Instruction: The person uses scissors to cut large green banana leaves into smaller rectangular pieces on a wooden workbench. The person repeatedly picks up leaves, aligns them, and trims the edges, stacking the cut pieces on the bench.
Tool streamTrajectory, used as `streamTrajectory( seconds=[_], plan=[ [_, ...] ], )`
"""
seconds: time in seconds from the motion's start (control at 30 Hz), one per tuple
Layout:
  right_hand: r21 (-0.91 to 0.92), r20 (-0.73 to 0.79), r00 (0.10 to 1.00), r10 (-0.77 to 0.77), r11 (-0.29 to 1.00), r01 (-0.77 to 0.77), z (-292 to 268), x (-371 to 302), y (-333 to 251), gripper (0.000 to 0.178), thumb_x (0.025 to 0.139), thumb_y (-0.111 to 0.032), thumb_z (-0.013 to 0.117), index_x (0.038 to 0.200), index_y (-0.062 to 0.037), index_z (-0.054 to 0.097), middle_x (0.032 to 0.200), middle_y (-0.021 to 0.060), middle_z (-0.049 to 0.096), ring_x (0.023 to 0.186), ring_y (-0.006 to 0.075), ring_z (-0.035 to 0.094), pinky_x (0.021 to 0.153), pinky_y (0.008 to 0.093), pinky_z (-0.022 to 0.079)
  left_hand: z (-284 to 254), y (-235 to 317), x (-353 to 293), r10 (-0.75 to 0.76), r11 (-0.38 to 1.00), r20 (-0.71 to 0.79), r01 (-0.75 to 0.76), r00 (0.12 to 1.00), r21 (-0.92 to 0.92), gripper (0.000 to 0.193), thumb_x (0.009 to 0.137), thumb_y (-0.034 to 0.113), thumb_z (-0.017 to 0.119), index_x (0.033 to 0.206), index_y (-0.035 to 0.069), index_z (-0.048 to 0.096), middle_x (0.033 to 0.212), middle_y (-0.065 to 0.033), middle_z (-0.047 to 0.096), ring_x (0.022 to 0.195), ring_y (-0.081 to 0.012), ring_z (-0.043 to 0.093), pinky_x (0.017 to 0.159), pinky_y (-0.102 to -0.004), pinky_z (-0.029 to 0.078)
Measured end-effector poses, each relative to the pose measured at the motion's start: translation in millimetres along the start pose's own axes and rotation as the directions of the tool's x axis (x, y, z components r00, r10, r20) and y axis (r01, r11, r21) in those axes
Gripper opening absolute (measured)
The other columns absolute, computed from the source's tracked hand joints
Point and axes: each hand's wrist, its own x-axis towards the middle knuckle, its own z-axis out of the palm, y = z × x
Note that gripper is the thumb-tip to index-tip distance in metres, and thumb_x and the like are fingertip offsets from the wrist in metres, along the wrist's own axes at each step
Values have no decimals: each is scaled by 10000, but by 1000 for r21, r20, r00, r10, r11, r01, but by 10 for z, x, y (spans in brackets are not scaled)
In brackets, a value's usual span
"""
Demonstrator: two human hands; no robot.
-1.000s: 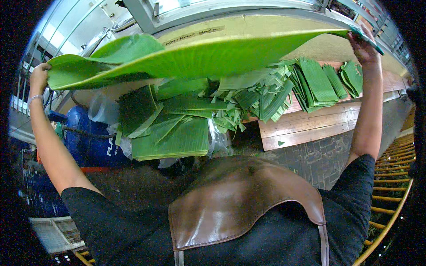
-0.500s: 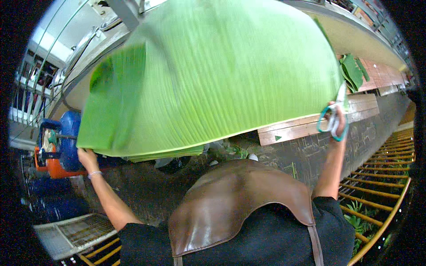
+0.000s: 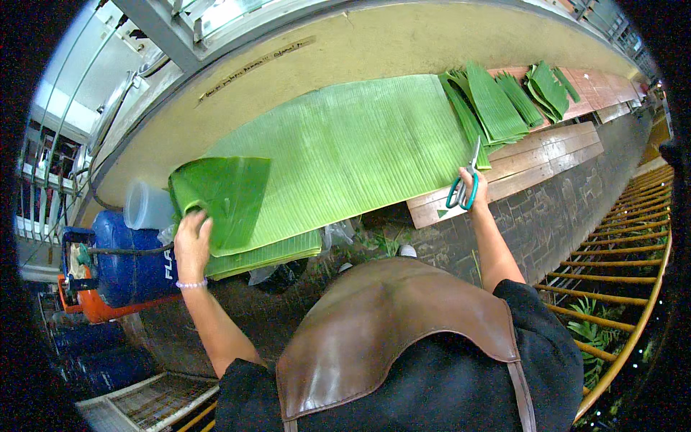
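We have the big banana leaf (image 3: 338, 144) laid out wide in front of us, its pale face up, between the yellow wall (image 3: 374, 57) and our brown apron (image 3: 403, 317). Its length runs from left to right, which probably suits our reach, since a hand can be at either end.

At the left end a darker flap (image 3: 234, 198) is turned over onto the leaf, and our left hand (image 3: 193, 241) is at its curled edge with the fingers bent. The hand is smeared there, so we can't tell whether it pinches the flap or just rests against it.

Our right hand (image 3: 475, 191) is closed on the teal handles of the scissors (image 3: 471, 170), just beside the leaf's near edge. We keep the blades pointing away from us, likely so they stay clear of our body.

Under the left part of the leaf, a stack of flat leaves (image 3: 281, 252) sticks out toward us. Smaller cut pieces (image 3: 497, 108) sit past the right end, maybe grouped there to leave the middle for the long leaf.
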Motion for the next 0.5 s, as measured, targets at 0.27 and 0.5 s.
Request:
streamTrajectory(
  seconds=[0.27,0.5],
  plan=[
    [17,-18,994,106,994,-105,42,-119,10,350,766,-310,739,904,0,656,709,22,598,635,119,545,588,288,449,-1271,2632,-180,959,40,4,-123,282,-992,227,853,109,597,1069,39,596,1031,-150,646,949,-318,630,787,-416,530],
    [-262,-90,995,-31,965,6,-117,-329,-134,315,755,-279,741,877,1,665,794,74,601,739,168,569,674,306,457,-867,2955,-178,752,-607,-650,-268,114,-749,97,814,50,603,894,98,632,982,-116,648,873,-305,636,733,-406,537]
  ],
)
